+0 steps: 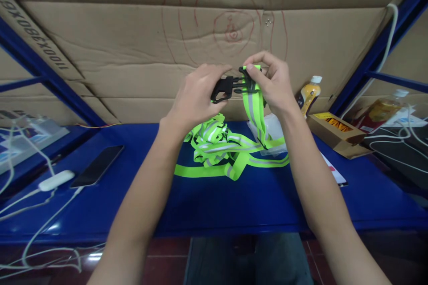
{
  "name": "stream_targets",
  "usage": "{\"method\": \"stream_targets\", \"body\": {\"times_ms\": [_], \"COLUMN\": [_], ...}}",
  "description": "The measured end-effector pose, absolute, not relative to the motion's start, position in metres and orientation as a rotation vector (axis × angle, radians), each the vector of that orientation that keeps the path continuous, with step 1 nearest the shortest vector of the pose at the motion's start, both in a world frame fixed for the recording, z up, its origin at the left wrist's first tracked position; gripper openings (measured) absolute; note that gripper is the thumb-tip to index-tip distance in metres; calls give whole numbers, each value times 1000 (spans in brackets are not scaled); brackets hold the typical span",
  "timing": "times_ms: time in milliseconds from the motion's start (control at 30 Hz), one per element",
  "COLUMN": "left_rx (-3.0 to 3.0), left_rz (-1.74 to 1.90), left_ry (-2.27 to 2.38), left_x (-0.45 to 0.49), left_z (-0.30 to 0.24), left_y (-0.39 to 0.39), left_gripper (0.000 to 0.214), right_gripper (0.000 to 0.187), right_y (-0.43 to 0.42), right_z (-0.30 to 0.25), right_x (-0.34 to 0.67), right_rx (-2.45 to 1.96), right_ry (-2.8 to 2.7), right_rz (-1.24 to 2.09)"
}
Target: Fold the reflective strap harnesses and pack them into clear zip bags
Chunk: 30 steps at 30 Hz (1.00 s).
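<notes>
My left hand (200, 91) grips the black socket half of a side-release buckle (224, 89) between thumb and fingers. Facing it, the pronged half (248, 81) is pinched in my right hand (272, 80), along with the neon green strap threaded on it. The prong tips meet the mouth of the socket, and part of the prongs still shows between the halves. From my right hand the reflective strap (252, 109), with its grey stripe, hangs down to a tangled heap of green straps (214, 140) on the blue table.
A blue table (200, 205) stands before a cardboard wall (133, 44). On the left lie a phone (98, 167), a white adapter (56, 180) and cables. To the right are a cardboard box (337, 136), a yellow-labelled bottle (308, 95) and a second bottle (381, 111). A clear plastic bag (272, 129) lies behind the straps.
</notes>
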<state>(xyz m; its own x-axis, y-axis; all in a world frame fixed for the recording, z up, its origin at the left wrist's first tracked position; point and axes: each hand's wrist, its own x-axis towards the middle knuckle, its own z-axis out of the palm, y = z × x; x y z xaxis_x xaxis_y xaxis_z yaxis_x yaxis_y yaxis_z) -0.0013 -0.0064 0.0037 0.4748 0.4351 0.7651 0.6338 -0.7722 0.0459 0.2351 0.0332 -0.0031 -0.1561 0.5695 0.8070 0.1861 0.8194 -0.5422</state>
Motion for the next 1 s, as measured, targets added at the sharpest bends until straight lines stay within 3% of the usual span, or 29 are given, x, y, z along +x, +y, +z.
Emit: {"method": "stream_targets", "body": {"times_ms": [300,600,667,767,900,1000], "left_rx": [-2531,-2638,-2682,-2700,-2977,-3202], "left_rz": [-1270,-1233,-1311,-1494,-1709,-1977], "left_ry": [-1004,-893,-947,-1154,-1491,-1615], "left_x": [17,4,-3,-9,-8,-7], "left_z": [-6,3,8,12,9,9], "left_y": [-8,-7,-10,-10,-4,-1], "left_gripper": [75,91,87,54,73,59], "right_gripper": [60,54,49,37,22,19], "right_y": [43,13,8,-1,-8,-7], "right_z": [-11,10,15,20,20,20], "right_x": [221,251,258,259,250,241], "right_rx": [-682,-622,-620,-623,-628,-630], "right_ry": [-1750,-2123,-2094,-1992,-1981,-2008], "right_rz": [179,295,222,84,-13,-37]}}
